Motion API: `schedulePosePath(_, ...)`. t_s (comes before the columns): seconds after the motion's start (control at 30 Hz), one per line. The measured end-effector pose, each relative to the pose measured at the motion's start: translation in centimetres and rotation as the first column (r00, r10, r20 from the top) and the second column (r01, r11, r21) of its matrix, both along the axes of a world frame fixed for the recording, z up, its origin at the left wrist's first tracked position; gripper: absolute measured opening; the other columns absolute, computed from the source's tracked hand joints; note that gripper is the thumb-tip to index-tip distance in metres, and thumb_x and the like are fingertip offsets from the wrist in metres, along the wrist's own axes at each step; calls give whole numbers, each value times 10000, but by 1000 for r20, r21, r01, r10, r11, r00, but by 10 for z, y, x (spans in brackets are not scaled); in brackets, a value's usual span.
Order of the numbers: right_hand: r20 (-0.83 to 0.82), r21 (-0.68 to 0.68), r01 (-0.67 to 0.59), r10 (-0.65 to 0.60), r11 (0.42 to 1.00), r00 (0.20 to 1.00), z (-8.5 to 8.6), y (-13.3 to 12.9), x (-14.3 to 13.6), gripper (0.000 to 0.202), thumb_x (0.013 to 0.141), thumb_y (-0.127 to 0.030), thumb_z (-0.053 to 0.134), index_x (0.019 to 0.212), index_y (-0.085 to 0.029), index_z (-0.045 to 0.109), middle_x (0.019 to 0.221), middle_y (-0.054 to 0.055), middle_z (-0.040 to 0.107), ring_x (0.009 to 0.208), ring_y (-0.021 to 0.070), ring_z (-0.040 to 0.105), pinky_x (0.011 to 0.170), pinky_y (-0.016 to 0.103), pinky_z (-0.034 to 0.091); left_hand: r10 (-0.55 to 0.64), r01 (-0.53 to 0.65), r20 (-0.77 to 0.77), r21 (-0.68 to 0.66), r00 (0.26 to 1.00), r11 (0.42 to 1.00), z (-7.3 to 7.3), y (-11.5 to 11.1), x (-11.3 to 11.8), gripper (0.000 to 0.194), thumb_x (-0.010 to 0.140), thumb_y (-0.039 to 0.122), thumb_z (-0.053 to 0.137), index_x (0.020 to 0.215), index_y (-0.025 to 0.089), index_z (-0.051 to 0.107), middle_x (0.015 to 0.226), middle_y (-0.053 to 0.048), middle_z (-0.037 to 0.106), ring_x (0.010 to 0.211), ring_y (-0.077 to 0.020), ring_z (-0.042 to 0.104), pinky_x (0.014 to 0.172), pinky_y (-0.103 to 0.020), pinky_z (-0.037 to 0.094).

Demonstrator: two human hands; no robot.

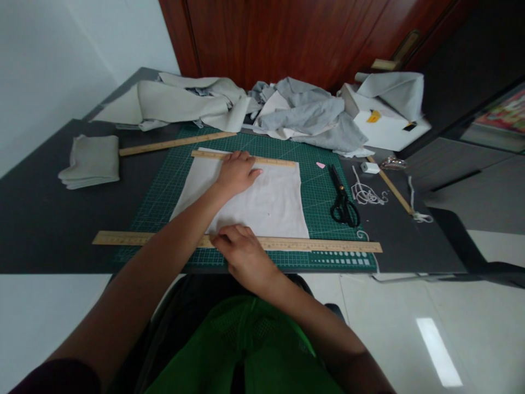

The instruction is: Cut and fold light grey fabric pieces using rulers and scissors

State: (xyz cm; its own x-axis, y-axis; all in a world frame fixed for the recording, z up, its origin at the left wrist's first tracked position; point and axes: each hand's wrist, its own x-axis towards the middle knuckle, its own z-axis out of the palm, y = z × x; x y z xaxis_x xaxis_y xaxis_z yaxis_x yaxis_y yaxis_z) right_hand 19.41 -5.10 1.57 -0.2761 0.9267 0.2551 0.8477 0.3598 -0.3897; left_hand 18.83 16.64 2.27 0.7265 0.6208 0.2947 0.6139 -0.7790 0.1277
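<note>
Head view: white cloth (274, 191) lies toward the near edge of the cutting mat (320, 205); the left hand (238, 174) rests flat across it and a short ruler (276, 161), the right hand (246, 254) curls on a long ruler (336, 245), its grip unclear

Can't honestly read a single word or number here. Faint markings along the near ruler (328, 245) and the middle ruler (275, 161), but way too tiny to make out. Printed grid on the green mat (320, 208), plus little white shapes in rows by the near edge. Yellow patch (373, 116) on the white box (375, 130), too small for any lettering.
</note>
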Motion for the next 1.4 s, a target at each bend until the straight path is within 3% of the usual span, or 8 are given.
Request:
schedulePosePath(0.23,98,-4,91,-90,996,991,10,-8,-6,378,944,-80,554,1304,-164,633,1193,141,609,1088,296,510,929,432,455,13,-12,-20,33,1000,999,2,-2,1,425,1013,453,509,1298,174,657,1288,-148,649,1243,-352,521,1062,-494,392)
schedulePosePath(0.4,116,-63,203,-195,977,974,17,-13,-8,255,948,-102,551,1171,-158,661,1093,147,597,1014,306,498,861,455,462,10,-9,-25,41,1000,999,1,-2,2,440,1020,468,487,1303,175,654,1280,-152,646,1237,-352,522,1057,-497,388)
schedulePosePath(0.57,80,-88,252,-245,964,966,12,-14,-11,242,935,-61,518,1134,-133,636,1105,156,573,1007,298,490,851,445,458,13,-12,-38,36,999,999,2,-1,3,443,1021,466,484,1312,175,648,1305,-155,634,1246,-360,515,1052,-502,391)
schedulePosePath(0.7,95,-74,205,-198,976,976,10,-13,-9,293,886,-31,548,1140,-147,635,1109,150,567,1014,299,480,849,441,448,9,-9,-23,16,1000,1000,1,-1,3,435,1015,457,497,1314,176,644,1315,-160,632,1259,-376,511,1066,-517,378)
schedulePosePath(0.97,56,-59,105,-102,993,993,10,-9,5,300,940,-34,522,1187,-161,635,1159,129,577,1072,274,491,892,407,425,18,-17,-32,12,999,1000,2,-2,3,426,1026,470,478,1327,214,639,1321,-140,633,1270,-362,503,1073,-505,373)
schedulePosePath(1.4,-12,-69,34,-35,997,999,12,-5,16,251,976,-38,503,1115,-203,633,1110,64,609,1086,232,506,924,360,390,9,-9,-32,26,999,1000,2,-2,3,467,1020,467,487,1342,166,641,1308,-162,636,1258,-369,515,1069,-515,380)
